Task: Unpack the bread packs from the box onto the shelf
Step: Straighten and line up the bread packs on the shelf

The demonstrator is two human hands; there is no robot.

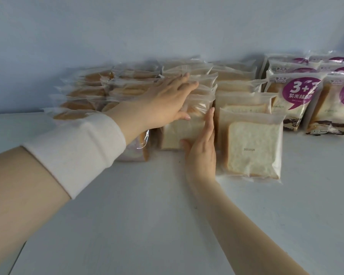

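Left hand [163, 102] flat, fingers spread; right hand [202, 153] edge-on, fingers straight.

left sleeve [74, 149] hides a pack [141, 143], maybe purple-printed.

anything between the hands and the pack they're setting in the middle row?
Nothing visible. The left hand lies on the front white bread pack and the right hand presses its right edge. The pack already stands on the shelf, in its row.

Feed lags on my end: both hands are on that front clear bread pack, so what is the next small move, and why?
Probably nudge the front clear pack back flush with its row, then let go. The left hand presses its top and the right hand lies flat against its right edge, and it stands upright on the shelf.
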